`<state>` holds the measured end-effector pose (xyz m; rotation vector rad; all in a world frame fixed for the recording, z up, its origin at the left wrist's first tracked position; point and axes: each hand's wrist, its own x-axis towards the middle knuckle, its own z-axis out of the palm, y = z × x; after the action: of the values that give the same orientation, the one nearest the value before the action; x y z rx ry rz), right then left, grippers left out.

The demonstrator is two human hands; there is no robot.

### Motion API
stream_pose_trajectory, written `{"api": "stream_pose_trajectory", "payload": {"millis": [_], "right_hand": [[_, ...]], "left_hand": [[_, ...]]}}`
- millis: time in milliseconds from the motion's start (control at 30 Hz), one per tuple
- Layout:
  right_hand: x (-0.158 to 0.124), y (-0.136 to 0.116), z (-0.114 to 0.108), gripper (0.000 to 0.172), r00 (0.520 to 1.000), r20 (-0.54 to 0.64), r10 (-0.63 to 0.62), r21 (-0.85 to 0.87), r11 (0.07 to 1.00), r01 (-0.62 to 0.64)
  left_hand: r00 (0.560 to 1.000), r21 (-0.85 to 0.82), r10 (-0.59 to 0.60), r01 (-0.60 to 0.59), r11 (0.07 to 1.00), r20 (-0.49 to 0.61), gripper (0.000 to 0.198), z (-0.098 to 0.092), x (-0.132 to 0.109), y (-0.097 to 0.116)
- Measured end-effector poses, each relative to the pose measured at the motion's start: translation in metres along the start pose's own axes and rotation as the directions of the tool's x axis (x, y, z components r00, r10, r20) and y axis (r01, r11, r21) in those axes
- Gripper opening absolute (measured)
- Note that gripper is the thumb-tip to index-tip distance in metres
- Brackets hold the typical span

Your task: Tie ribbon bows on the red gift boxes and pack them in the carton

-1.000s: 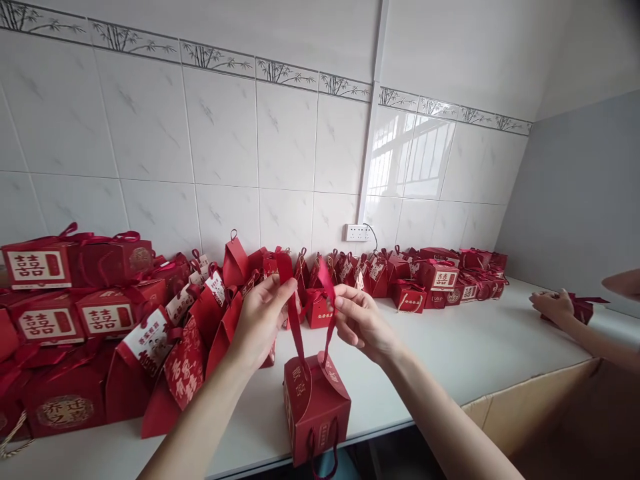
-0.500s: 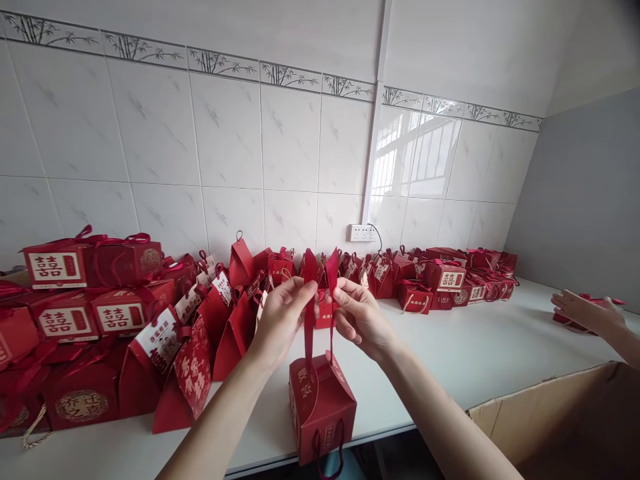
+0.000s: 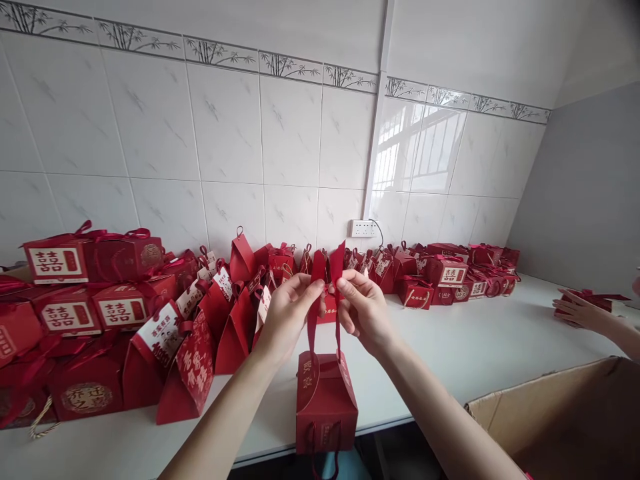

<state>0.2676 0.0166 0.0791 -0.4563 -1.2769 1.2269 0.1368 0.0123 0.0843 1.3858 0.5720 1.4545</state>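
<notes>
A red gift box (image 3: 327,427) with gold lettering on its curved flap sits at the table's front edge, a dark red cord handle hanging from its near side. From its top rise the two ends of a red ribbon (image 3: 313,330). My left hand (image 3: 287,313) pinches the left end between thumb and fingers. The right end is pinched in my right hand (image 3: 367,310), at about the same height. Both hands are above the box, close together and not touching it. The ribbon ends stand apart, with their tips pointing up.
Stacked red boxes (image 3: 85,393) fill the table's left side; more red boxes (image 3: 453,273) line the tiled wall. At right, another person's hand (image 3: 583,310) rests on a red box. An open cardboard carton (image 3: 500,400) stands at the front right. A power strip (image 3: 363,229) is on the wall.
My hands have drawn slightly closer together with the ribbon ends. The box has turned a little so its near side faces me more. The other person's hand has shifted slightly.
</notes>
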Motion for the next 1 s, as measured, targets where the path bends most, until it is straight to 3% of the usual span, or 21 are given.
{"api": "stream_pose_trajectory", "payload": {"millis": [167, 333, 600, 800, 900, 1000], "right_hand": [[-0.002, -0.002, 0.002, 0.025, 0.996, -0.015, -0.091, -0.107, 0.99, 0.089], [-0.002, -0.007, 0.001, 0.031, 0.979, -0.113, -0.17, -0.176, 0.973, 0.149], [0.0, -0.015, 0.0, 0.028, 0.983, -0.07, -0.167, -0.219, 0.964, 0.148], [-0.003, -0.018, 0.002, 0.051, 0.969, -0.145, -0.202, -0.256, 0.953, 0.161], [-0.007, -0.018, -0.001, 0.03, 0.961, -0.123, -0.249, -0.312, 0.929, 0.201], [-0.015, -0.017, -0.007, 0.015, 0.933, -0.019, -0.359, -0.44, 0.841, 0.314]], "left_hand": [[0.999, 0.014, 0.034, -0.034, 0.999, -0.017, 0.02, 0.004, 0.003, -0.002], [0.996, 0.148, 0.083, -0.08, 0.986, -0.012, 0.014, 0.006, 0.002, -0.003], [0.992, 0.175, 0.05, -0.07, 0.982, 0.119, 0.018, 0.011, 0.0, 0.008], [0.995, 0.108, 0.083, -0.088, 0.99, 0.052, 0.022, 0.011, 0.003, 0.001], [1.0, -0.011, -0.005, 0.005, 1.0, 0.021, 0.022, 0.01, 0.005, -0.004], [0.997, -0.102, -0.073, 0.073, 0.992, 0.012, 0.022, 0.009, 0.006, -0.004]]}}
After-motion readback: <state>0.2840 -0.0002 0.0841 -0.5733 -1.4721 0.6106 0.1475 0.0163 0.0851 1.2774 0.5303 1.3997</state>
